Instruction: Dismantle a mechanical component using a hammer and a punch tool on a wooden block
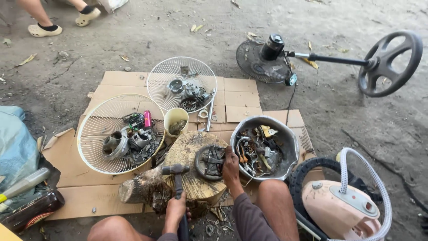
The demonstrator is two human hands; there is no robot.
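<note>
On the round wooden stump (191, 165) before your knees, your right hand (230, 166) presses closed on the dark round metal motor part (209, 162), pinning it to the wood. Your left hand (175, 213) wraps shut around the handle of the black-headed hammer (176, 170), its head resting beside that part. Just right sits the dented metal bowl (285, 134) of scrap.

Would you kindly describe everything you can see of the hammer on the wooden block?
The hammer has a dark, worn metal head and a dark handle that runs down toward the camera. Its head rests on the top of the round wooden block, near the front left edge, beside a dark round motor part. The left hand grips the lower handle, hiding its end. The right hand steadies the motor part and does not touch the hammer.
</note>
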